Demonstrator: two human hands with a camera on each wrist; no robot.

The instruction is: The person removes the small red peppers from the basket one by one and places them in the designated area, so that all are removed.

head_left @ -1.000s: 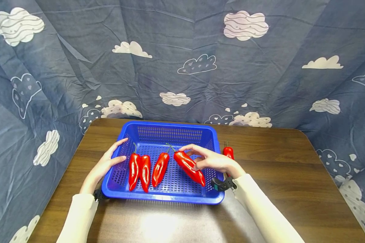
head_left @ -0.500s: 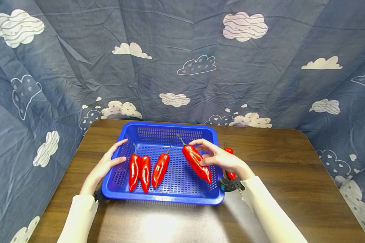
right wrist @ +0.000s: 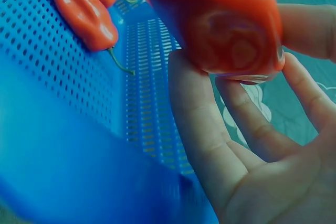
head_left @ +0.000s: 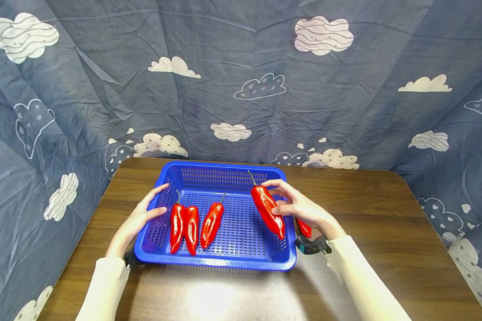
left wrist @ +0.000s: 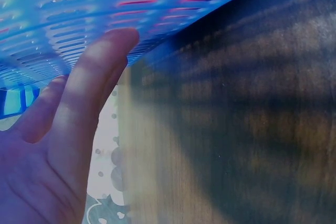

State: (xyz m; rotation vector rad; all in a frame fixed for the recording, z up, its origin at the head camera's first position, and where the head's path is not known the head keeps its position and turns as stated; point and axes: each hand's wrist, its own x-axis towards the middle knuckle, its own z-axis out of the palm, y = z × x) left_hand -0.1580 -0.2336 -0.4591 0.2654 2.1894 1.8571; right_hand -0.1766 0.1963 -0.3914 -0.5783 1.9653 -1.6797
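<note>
Right hand (head_left: 298, 207) clamped on long red pepper (head_left: 270, 218), thumb and fingertips round it; pepper tilted over right part of blue basket (head_left: 217, 262), stem to far side. Left hand (head_left: 141, 212) holds basket's left rim, well apart from right. Three other peppers (head_left: 212, 225) inside, left to middle. Fifth pepper (head_left: 304, 228) right of basket, partly hidden.

Before you, creased grey-blue cloth (head_left: 221, 58) with pale clouds (head_left: 323, 34) hangs behind a brown desk (head_left: 361, 214), glare (head_left: 210, 299) nearest you.
</note>
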